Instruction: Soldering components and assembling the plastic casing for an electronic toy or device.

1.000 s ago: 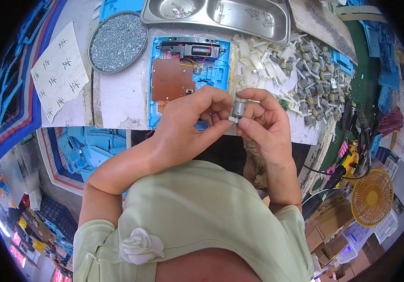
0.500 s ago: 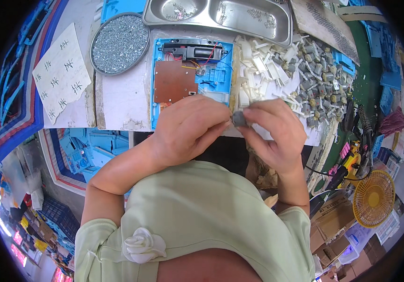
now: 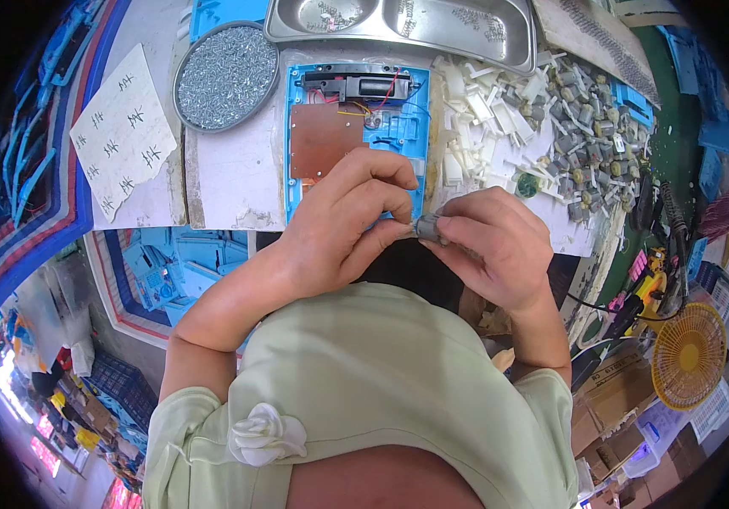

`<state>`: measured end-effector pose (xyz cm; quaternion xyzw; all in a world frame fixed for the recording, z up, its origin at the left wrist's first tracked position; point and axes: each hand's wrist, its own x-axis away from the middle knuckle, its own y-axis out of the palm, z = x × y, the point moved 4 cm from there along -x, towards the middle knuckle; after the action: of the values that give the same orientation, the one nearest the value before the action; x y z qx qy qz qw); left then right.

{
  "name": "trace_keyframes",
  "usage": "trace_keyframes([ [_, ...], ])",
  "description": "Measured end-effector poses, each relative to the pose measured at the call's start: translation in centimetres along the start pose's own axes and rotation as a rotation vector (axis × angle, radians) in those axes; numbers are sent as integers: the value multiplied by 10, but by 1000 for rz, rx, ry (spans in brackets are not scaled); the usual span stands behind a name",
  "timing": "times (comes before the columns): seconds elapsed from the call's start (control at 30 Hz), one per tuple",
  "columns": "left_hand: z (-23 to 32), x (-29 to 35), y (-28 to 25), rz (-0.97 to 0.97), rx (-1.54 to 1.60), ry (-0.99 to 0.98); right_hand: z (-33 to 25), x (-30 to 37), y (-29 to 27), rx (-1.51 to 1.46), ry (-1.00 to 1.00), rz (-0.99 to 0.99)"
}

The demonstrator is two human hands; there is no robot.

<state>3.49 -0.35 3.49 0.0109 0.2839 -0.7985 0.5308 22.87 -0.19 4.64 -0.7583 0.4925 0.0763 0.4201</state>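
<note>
Between the thumb and fingers of my right hand [image 3: 500, 242] is a small grey cylindrical part [image 3: 429, 226], held just in front of the table's near edge. My left hand [image 3: 339, 220] pinches the left end of the same part with thumb and forefinger, its other fingers curled above. What sits at that pinched end is too small to make out. Behind my left hand lies an open blue plastic casing [image 3: 291, 153], holding a brown circuit board [image 3: 326, 140], a black module [image 3: 364, 86] and thin wires. My left fingers hide its lower right part.
White plastic pieces [image 3: 487, 110] and a heap of grey cylindrical parts [image 3: 589, 153] cover the right. A round dish of screws [image 3: 226, 76] and marked paper [image 3: 123, 136] lie left. Metal trays [image 3: 466, 58] stand at the back. A box of blue casings [image 3: 165, 271] sits below the table's left.
The whole view has shifted slightly. My left fingers have spread more and the grey part shows a different angle, its left end now at my left fingertips.
</note>
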Motion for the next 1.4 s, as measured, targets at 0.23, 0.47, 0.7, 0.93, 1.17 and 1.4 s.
trace_keyframes([
  [0.23,-7,11,-5,95,49,-40,6,2,1,-12,25,24],
  [0.47,-33,-23,-31,260,-486,-68,34,20,-15,-74,156,202],
  [0.7,-39,-48,-18,36,-565,208,54,35,-27,-178,458,482],
  [0.93,-44,-2,-35,-20,-408,236,60,-1,8,-48,490,189],
  [1.17,-46,11,-37,33,-359,209,65,-34,29,220,287,49],
  [1.4,-48,17,-45,133,-311,158,61,-41,30,332,292,-73],
])
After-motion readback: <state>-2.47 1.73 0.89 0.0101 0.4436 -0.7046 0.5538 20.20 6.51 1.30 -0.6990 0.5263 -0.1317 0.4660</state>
